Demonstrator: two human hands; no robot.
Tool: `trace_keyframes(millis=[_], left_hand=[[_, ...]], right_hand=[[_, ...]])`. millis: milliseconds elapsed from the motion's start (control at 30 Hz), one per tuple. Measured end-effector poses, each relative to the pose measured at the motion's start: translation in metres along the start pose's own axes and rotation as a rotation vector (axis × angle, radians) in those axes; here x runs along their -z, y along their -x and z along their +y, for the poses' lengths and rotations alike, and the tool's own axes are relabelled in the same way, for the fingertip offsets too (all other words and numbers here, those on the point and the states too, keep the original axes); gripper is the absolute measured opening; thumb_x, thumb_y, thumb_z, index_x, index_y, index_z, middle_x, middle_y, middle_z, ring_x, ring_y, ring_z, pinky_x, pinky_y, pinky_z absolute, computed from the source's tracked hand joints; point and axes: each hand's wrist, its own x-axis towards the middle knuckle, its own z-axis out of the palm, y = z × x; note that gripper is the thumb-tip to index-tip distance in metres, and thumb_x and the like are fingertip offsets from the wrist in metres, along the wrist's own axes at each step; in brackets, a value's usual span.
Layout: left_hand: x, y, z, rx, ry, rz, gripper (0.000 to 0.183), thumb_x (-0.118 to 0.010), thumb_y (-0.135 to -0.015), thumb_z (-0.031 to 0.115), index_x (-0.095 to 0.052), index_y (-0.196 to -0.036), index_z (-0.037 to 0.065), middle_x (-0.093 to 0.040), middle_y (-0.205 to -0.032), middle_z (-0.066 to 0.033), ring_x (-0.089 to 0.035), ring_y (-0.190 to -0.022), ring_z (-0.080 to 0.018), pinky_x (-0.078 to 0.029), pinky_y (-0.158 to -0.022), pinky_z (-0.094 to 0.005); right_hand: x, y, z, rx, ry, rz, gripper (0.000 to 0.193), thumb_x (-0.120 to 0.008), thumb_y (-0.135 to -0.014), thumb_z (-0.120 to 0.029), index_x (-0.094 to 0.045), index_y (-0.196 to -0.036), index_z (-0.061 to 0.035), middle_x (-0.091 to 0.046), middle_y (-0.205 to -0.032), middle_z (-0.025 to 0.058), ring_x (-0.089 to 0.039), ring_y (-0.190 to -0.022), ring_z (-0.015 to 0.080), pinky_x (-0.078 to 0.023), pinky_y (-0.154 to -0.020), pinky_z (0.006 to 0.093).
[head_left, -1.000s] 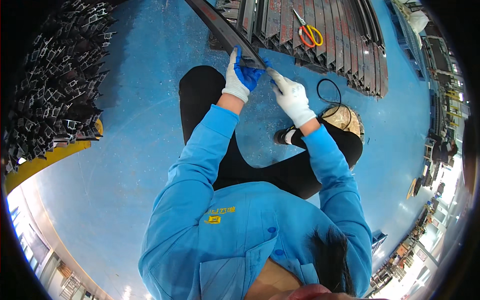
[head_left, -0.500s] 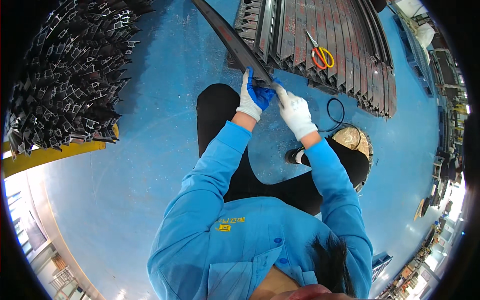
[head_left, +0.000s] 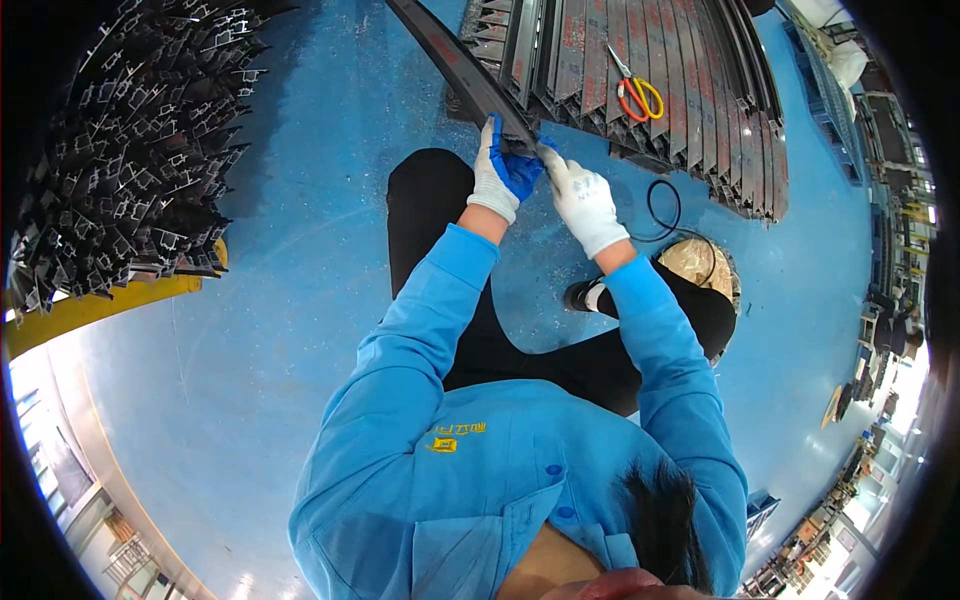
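Note:
A long dark profile bar slants from the top of the view down to my hands. My left hand, in a white glove with a blue palm, is wrapped round its near end from below. At the tip of that end, my right hand in a matching glove has its fingers closed on the bar's edge. Whether the right fingers also pinch something small, such as a strip, cannot be seen. Red-and-yellow-handled scissors lie on the stacked profiles to the right of the bar.
A large pile of cut profiles rests on a yellow support at left. A black cord loops on the blue floor, beside a round, wrapped seat-like object under my right leg. Blue racking stands far right.
The whole view has shifted slightly, so most things sit a little higher. My hands keep their places at the bar's near end.

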Motion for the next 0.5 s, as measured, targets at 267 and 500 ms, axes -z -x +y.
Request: trace_keyframes(millis=[267,500], left_hand=[[0.002,0.003,0.003,-0.015,-0.009,-0.01,0.041,-0.059,-0.084,0.044,-0.059,-0.1,0.006,-0.066,-0.086,-0.0101,-0.065,-0.073,-0.0251,-0.057,-0.068,-0.0379],[-0.002,0.001,0.001,-0.027,0.026,-0.015,0.04,-0.06,-0.084,0.044,-0.059,-0.1,0.006,-0.066,-0.087,-0.0096,-0.065,-0.07,-0.0243,-0.057,-0.066,-0.0366]], right_hand=[[0.007,0.026,0.01,0.019,-0.333,0.066,0.047,-0.053,-0.083,-0.013,-0.045,-0.13,-0.0147,-0.061,-0.078,0.0125,-0.06,-0.064,0.0318,-0.047,-0.057,0.04],[-0.011,-0.008,-0.004,-0.011,-0.064,0.053,0.046,-0.051,-0.084,-0.014,-0.045,-0.13,-0.014,-0.06,-0.075,0.0127,-0.059,-0.062,0.0329,-0.046,-0.056,0.0413]])
